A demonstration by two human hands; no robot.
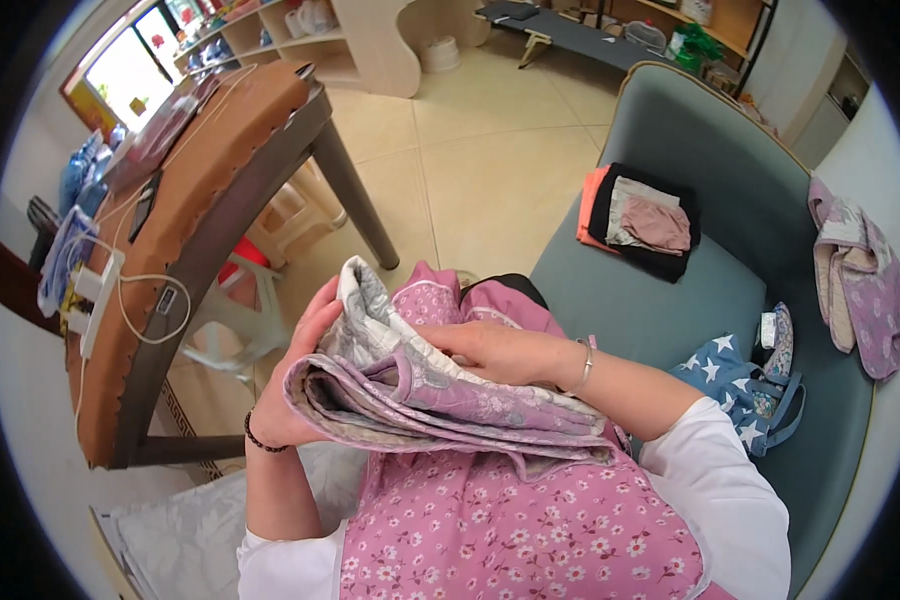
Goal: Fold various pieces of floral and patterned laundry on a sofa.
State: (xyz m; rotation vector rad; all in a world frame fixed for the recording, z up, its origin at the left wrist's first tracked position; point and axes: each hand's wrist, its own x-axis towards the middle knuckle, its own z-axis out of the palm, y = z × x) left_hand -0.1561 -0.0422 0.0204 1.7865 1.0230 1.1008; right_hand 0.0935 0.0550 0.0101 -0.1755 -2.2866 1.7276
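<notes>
A folded quilted cloth, purple and grey with a floral pattern (pixel 450 397), lies in layers across my lap, over a pink flowered apron (pixel 510 525). My left hand (pixel 296 382) grips its folded left end, with the palm under the fold and fingers behind the raised edge. My right hand (pixel 495 352) presses into the upper fold, its fingertips partly hidden by the cloth. On the teal sofa seat to the right rests a stack of folded clothes (pixel 649 221), black, grey, pink and orange. A purple quilted piece (pixel 855 285) hangs on the sofa back.
A blue star-print cloth bag (pixel 727 390) sits on the teal sofa (pixel 645 307). At left stands a table with a brown cover (pixel 217 165), carrying a white power strip (pixel 101 300) and cables. Plastic stools (pixel 232 337) are beneath it. A grey folding cot (pixel 577 37) stands beyond.
</notes>
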